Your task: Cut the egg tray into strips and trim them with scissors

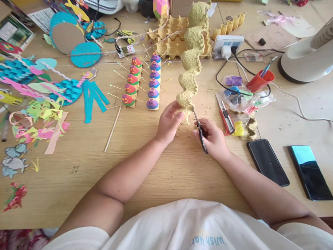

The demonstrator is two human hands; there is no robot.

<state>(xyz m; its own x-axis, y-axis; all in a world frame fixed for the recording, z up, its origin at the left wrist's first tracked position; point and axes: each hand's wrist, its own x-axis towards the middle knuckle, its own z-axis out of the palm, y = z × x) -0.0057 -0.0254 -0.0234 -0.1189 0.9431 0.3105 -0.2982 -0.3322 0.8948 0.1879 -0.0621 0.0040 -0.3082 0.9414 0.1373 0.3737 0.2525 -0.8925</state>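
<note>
My left hand (170, 123) pinches the near end of a long strip of egg carton (190, 62), a row of bumpy yellowish cups that points away from me. In my right hand (212, 139) is a pair of black scissors (201, 134), fingers wrapped round the handles. The scissor tip touches the strip's right edge near the left fingers. Small carton scraps lie on the table below. Beyond my left hand stand two painted egg-carton caterpillars, one red and green (132, 80), one blue and purple (154, 81), with thin sticks poking from their sides.
More egg carton (166, 46) lies at the back. To the right are a utility knife (226, 117), a red cup (260, 81), a power strip (228, 42) and two phones (268, 161). Paper scraps (40, 120) and blue crafts (86, 55) cover the left; a wooden stick (112, 128) lies nearer.
</note>
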